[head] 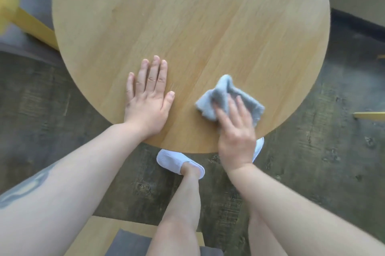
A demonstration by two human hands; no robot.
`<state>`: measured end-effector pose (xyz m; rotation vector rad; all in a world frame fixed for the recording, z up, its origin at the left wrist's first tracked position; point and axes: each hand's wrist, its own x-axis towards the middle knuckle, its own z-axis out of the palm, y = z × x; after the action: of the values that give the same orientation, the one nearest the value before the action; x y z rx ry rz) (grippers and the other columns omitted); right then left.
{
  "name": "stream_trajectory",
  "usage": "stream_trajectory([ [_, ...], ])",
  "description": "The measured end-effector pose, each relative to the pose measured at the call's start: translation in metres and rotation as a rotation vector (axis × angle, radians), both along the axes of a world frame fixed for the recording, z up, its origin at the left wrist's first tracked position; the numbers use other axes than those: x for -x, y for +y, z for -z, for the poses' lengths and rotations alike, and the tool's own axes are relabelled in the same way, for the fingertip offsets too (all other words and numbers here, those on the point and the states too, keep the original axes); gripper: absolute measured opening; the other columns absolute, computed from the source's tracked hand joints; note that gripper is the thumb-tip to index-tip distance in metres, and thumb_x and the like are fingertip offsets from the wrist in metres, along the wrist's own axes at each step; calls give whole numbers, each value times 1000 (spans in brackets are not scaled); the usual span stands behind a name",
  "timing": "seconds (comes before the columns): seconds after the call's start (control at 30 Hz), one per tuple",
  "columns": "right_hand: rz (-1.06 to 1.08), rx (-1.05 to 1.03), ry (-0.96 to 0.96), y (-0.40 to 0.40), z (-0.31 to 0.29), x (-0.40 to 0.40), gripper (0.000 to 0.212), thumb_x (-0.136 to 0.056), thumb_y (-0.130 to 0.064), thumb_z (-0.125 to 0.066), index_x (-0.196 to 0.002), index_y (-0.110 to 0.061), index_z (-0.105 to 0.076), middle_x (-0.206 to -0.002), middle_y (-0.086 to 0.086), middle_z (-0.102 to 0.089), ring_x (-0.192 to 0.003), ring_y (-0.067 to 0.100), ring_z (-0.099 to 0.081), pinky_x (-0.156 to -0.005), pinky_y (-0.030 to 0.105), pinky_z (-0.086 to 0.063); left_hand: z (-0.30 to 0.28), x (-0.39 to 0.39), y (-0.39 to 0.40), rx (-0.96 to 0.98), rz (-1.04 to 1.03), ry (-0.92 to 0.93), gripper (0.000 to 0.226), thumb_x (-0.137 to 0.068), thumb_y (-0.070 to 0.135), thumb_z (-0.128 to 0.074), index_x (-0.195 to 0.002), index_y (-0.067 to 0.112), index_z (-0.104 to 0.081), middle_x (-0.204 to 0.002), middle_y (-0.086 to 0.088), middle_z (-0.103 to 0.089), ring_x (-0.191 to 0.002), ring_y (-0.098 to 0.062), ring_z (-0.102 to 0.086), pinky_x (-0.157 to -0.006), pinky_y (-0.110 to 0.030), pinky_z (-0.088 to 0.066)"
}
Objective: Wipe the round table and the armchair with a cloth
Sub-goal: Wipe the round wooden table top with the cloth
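— Head view first: where is the cloth (pixel 229 99)?

— On the round table (pixel 187 26), near its close edge, under the right hand (pixel 235 130). The grey cloth is bunched; most of it spills out ahead of the fingertips and to both sides of them, and only its near part is covered.

— Is that hand gripping it?

— The fingers (pixel 239 110) lie fairly straight on top, pressing the cloth down onto the wood rather than curling round it (the picture is a little blurred there, so the thumb's place I cannot tell). The heel of the hand hangs past the table's rim.

— And the other hand?

— The left hand (pixel 149 99) lies flat on the tabletop, fingers stretched and slightly spread, holding nothing. It sits beside the cloth, apart from it, with bare wood between the thumb and the cloth's nearest corner.

— Anything around the table?

— Below the rim, between the two forearms, a white slipper (pixel 177 162) on one foot stands on the dark floor (pixel 62 110); a second white slipper peeks out just behind the right hand. A yellow-framed armchair (pixel 25 16) with a grey seat stands beyond the left hand, at the table's far left side.
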<state>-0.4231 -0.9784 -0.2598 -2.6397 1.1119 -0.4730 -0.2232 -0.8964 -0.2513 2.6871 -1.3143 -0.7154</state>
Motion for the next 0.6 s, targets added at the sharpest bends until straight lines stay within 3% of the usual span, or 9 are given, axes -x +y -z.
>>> stream_trajectory([
  [0.07,-384,-99,5,60,-13,-13,41,-101,-3,-33,-106,-15,-72,-135,8,-57,-130,29,-49,-101,46,-45,1,-1,0,13,-1,5,68,-103,39,-25,-153,25,18,-159,10,26,-146,-12,26,-115,-37,19],
  [0.13,-560,-170,-22,60,-26,-20,49,-104,-7,-25,-103,-14,-73,-133,6,-59,-128,27,-51,-99,44,-47,0,-5,0,23,5,56,67,-103,40,-25,-153,27,17,-159,11,25,-145,-10,26,-114,-35,21],
  [0.2,-470,-140,-109,10,-34,-25,38,-100,-1,-37,-100,-9,-74,-131,9,-59,-123,29,-55,-99,41,-48,-3,-8,2,77,-13,137,67,-98,41,-24,-155,29,9,-161,13,20,-146,-7,23,-112,-28,22],
  [0.27,-226,10,-109,-60,-33,-26,28,-90,0,-50,-105,-7,-73,-130,12,-59,-120,30,-57,-98,37,-48,-5,-8,4,160,-38,170,67,-94,39,-25,-156,28,-2,-162,13,10,-147,-6,17,-113,-25,19],
  [0.37,61,-3,37,-146,-23,-31,36,-93,-16,-47,-127,-16,-62,-144,16,-46,-135,31,-42,-109,42,-37,-2,-17,3,236,-125,75,61,-100,31,-31,-157,23,-12,-164,6,-2,-150,-14,7,-117,-30,11],
  [0.47,253,-77,106,-133,-4,-58,45,-94,-44,-46,-135,-27,-52,-157,18,-22,-145,33,-19,-117,43,-17,1,-40,1,208,-172,1,60,-101,33,-30,-157,23,-11,-164,4,-2,-151,-16,5,-117,-33,9],
  [0.53,127,-70,48,-80,2,-78,37,-91,-39,-53,-124,-25,-58,-154,16,-29,-143,32,-25,-115,43,-18,3,-54,3,170,-132,-17,59,-103,34,-30,-157,24,-9,-164,5,-1,-151,-16,6,-118,-34,9],
  [0.6,-164,-112,-17,-19,2,-80,25,-89,-21,-56,-112,-18,-65,-148,13,-43,-138,30,-37,-112,45,-27,3,-61,3,144,-88,-19,61,-101,37,-29,-157,24,-9,-164,5,0,-151,-16,5,-119,-36,8],
])
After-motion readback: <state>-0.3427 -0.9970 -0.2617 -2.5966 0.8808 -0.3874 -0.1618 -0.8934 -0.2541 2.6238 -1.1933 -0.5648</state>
